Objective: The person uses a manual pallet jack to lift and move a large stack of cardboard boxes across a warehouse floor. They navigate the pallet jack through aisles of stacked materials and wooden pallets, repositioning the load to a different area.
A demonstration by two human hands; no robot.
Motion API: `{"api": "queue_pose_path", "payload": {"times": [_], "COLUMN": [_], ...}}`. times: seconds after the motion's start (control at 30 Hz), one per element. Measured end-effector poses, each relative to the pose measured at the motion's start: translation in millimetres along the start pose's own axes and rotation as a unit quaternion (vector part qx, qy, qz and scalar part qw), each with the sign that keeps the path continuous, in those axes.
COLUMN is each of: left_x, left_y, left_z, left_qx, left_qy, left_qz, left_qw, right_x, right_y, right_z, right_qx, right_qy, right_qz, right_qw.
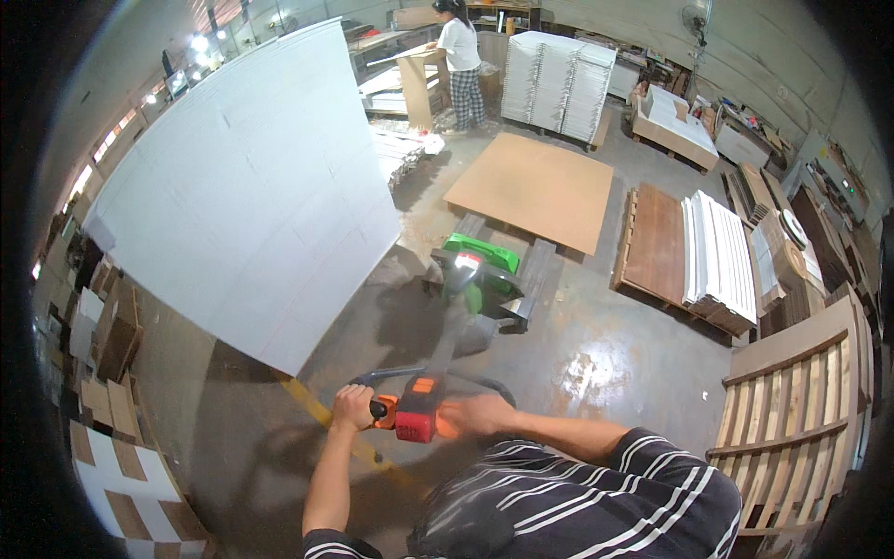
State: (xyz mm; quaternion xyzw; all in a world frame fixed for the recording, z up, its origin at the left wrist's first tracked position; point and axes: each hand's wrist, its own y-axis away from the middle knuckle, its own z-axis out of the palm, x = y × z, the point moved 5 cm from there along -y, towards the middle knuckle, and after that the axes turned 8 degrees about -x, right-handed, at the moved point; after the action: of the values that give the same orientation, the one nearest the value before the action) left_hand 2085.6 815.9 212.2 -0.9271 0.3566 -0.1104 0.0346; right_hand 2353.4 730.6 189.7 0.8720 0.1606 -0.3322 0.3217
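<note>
My left hand (352, 407) is wrapped round the black grip on the left of the pallet jack's handle. My right hand (482, 415) lies against the right side of the orange and red control head (415, 425); motion smears its fingers, so their hold is unclear. Beyond the handle stands the pallet jack's green body (482, 252). Its dark grey forks (534, 272) point away from me, toward a flat brown board (535, 186). Their far ends are hidden beneath the board.
A tall stack of white sheets (251, 186) rises close on the left. Along the right are a pallet with brown and white panels (656, 238) and slatted wooden pallets (792, 419). A person (461, 61) stands at a bench far back, near a white stack (559, 88).
</note>
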Motion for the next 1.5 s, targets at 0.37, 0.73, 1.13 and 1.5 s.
{"api": "queue_pose_path", "payload": {"times": [0.37,0.73,1.13,1.5], "left_x": [-106.7,-232.2,-243.1,-218.2], "left_y": [-194.2,-339.0,-422.7,-423.4], "left_z": [4.8,30.9,56.1,59.4], "left_qx": [0.02,-0.01,-0.026,-0.059], "left_qy": [0.021,0.031,0.034,0.031], "left_qz": [0.087,0.186,0.209,0.175], "left_qw": [0.996,0.982,0.977,0.982], "right_x": [33.5,40.7,75.9,74.2], "right_y": [-105.5,-227.1,-261.1,-238.3], "right_z": [-153.8,-225.8,-291.2,-301.3], "right_qx": [0.057,0.124,0.113,0.128], "right_qy": [-0.016,-0.09,-0.173,-0.075], "right_qz": [0.091,0.111,0.077,0.088], "right_qw": [0.994,0.982,0.975,0.985]}}
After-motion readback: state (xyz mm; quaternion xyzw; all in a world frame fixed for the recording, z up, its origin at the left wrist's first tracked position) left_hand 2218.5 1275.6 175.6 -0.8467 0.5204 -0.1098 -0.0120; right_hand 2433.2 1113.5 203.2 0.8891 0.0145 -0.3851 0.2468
